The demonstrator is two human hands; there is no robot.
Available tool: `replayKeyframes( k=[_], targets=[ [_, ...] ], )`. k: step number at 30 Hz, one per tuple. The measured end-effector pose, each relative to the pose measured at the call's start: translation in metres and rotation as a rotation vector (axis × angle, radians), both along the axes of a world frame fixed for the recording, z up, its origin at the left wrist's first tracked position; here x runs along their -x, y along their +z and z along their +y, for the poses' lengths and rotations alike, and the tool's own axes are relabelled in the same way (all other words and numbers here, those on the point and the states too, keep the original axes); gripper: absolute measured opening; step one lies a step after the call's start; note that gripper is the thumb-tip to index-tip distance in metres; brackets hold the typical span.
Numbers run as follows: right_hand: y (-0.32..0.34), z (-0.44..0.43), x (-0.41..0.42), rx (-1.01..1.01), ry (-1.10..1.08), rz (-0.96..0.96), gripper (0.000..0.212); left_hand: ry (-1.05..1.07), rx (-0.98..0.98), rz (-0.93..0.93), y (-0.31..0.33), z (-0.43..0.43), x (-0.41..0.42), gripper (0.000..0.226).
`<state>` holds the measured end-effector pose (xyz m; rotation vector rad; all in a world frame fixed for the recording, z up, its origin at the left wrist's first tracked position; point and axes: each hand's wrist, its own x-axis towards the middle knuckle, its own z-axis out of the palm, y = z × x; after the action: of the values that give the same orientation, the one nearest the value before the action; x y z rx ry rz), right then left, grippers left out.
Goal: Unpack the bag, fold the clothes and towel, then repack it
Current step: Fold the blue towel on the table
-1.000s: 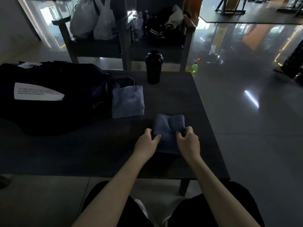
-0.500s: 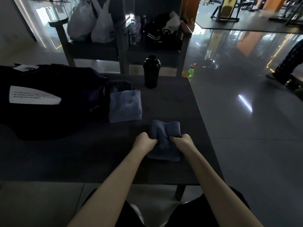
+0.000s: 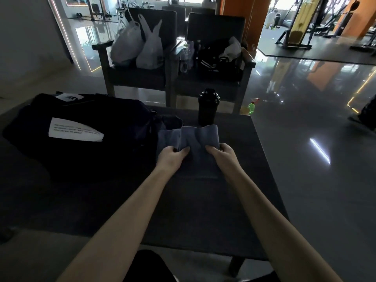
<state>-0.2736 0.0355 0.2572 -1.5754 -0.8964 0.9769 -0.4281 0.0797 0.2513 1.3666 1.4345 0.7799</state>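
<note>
Head cam: both forearms reach fwd over the table, wrists about level, knuckles up. L hand grips the left side of the folded blue-grey towel, fingers curled under, thumb on top. R hand does the same on the right side, clenched on the cloth. Fabric bunches between my two grips. Its far edge stands up wavy and its near end hangs toward the tabletop; can't tell if it touches.

Vs 0.5 s ago: the towel lay nearer me, apart from the second folded cloth. Now I've carried it fwd and up, so its left part overlaps that cloth in view and its top edge covers the base of the black shaker.

Room: black bag sits on the left, just beside the second cloth and close to my L hand. Table's right edge is near my R hand, w/ shiny floor beyond it. Bare tabletop lies between the towel and me.
</note>
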Motion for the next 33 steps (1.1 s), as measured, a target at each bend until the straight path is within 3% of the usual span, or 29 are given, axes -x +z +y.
replayKeyframes(
  k=[7, 12, 15, 20, 23, 28, 33],
  targets=[
    [0.003, 0.089, 0.026, 0.026, 0.053, -0.053, 0.030, 0.104, -0.038, 0.148, 0.006, 0.074, 0.025, 0.029],
    [-0.029, 0.114, 0.027, 0.141, 0.070, -0.259, 0.034, 0.068, -0.004, 0.374, -0.029, 0.101, 0.027, 0.040],
    [-0.052, 0.116, 0.024, 0.168, 0.024, -0.344, 0.043, 0.098, 0.050, 0.327, -0.054, 0.102, 0.024, 0.052],
    [-0.060, 0.127, 0.024, 0.305, 0.090, -0.086, 0.063, 0.097, 0.075, 0.257, -0.073, 0.108, 0.023, 0.053],
    [-0.060, 0.129, 0.026, 0.341, 0.098, -0.055, 0.078, 0.077, 0.041, 0.300, -0.072, 0.108, 0.021, 0.043],
    [-0.058, 0.125, 0.029, 0.336, 0.101, -0.057, 0.074, 0.065, 0.001, 0.363, -0.072, 0.105, 0.021, 0.033],
    [-0.047, 0.102, 0.029, 0.406, 0.124, -0.063, 0.044, 0.001, 0.005, 0.382, -0.069, 0.086, 0.026, 0.030]
  ],
)
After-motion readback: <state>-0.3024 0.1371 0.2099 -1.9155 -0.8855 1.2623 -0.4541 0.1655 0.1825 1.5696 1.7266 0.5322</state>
